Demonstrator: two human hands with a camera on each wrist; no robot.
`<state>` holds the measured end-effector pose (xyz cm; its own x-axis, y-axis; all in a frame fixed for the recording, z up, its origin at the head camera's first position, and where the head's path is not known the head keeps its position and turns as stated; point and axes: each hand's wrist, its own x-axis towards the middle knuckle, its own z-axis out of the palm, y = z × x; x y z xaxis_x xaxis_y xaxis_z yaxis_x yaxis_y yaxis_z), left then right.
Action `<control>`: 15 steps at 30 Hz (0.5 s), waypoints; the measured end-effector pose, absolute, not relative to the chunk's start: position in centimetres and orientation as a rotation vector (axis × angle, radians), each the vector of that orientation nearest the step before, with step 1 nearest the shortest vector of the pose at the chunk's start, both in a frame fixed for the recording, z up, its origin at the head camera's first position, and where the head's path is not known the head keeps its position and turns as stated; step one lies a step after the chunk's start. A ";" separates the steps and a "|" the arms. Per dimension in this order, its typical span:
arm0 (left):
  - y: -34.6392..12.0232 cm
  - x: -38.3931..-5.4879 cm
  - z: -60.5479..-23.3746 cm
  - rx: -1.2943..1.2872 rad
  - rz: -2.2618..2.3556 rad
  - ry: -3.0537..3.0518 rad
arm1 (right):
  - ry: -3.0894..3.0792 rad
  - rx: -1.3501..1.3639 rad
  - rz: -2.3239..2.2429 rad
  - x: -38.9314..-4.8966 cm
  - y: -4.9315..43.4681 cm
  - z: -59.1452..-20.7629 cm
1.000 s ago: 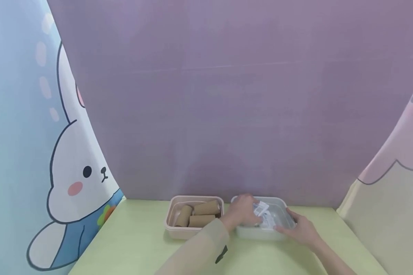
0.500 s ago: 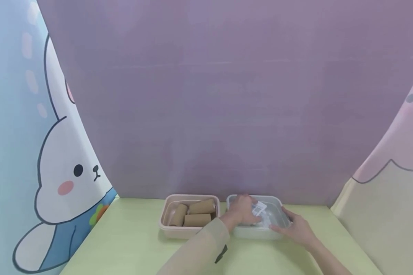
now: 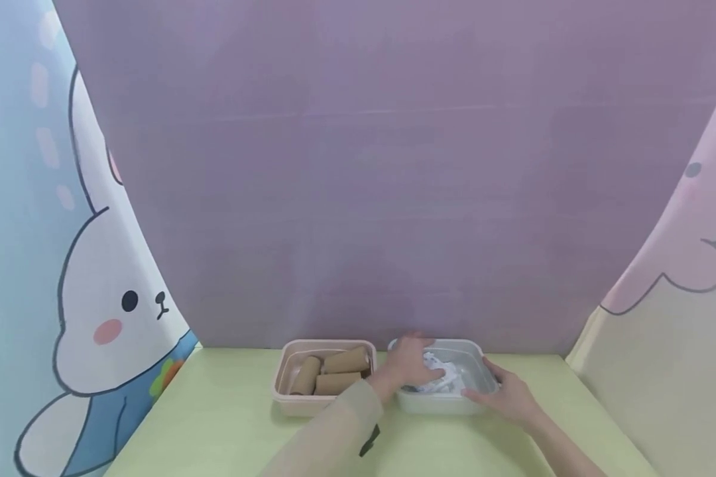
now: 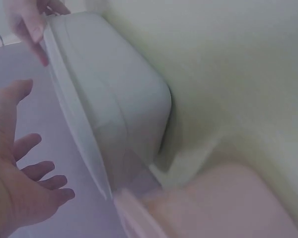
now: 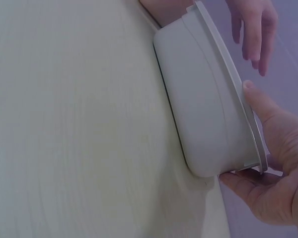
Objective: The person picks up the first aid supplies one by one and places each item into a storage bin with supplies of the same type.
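Observation:
My left hand point(image 3: 410, 363) hovers over the left part of a white plastic box point(image 3: 441, 405). In the left wrist view its fingers point(image 4: 37, 171) are spread and hold nothing. Crumpled white paper-like pieces point(image 3: 446, 376) lie inside the box, partly covered by that hand in the head view. My right hand point(image 3: 511, 395) grips the box at its right end. From the right wrist, the thumb is seen on the rim and the other fingers point(image 5: 238, 187) lie against the outer wall near the corner.
Left of the white box stands a pink box point(image 3: 295, 405) with brown cardboard tubes point(image 3: 338, 383) inside. Both rest on a pale yellow-green table point(image 3: 227, 424). A purple backdrop point(image 3: 358, 199) rises behind them, with printed curtains point(image 3: 107, 298) at the sides.
My left hand has drawn up from the white pieces, its fingers now spread. The pieces lie rearranged, showing farther left. The right hand keeps its grip; the head view has shifted slightly.

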<state>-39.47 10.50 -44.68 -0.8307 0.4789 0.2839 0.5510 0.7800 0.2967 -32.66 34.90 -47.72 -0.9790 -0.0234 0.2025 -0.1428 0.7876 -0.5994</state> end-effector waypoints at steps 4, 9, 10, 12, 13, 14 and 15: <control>6.6 -39.5 -43.7 -0.802 -0.688 -2.753 | -2.813 0.115 1.040 -33.3 34.2 -47.8; 1.3 -39.3 -42.4 -0.707 -0.845 -2.741 | -2.814 0.037 1.139 -33.1 35.2 -47.6; 0.0 -39.4 -42.2 -0.690 -0.857 -2.728 | -2.823 0.030 1.137 -33.1 35.6 -47.5; -2.6 -39.6 -42.2 -0.637 -0.875 -2.713 | -2.849 0.023 1.092 -33.0 36.4 -47.3; -3.8 -39.6 -42.2 -0.611 -0.864 -2.704 | -2.861 0.016 1.057 -32.9 36.8 -47.1; -5.0 -39.6 -42.2 -0.587 -0.871 -2.701 | -2.875 0.010 1.018 -32.9 37.3 -47.0; -6.2 -39.7 -42.4 -0.568 -0.867 -2.694 | -2.885 0.002 0.983 -32.9 37.8 -46.9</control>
<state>-39.66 -6.23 -42.35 -0.8915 0.2853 0.3519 0.4370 0.7463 0.5021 -32.86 37.75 -46.89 -0.9957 0.0288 0.0886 -0.0312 0.7925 -0.6091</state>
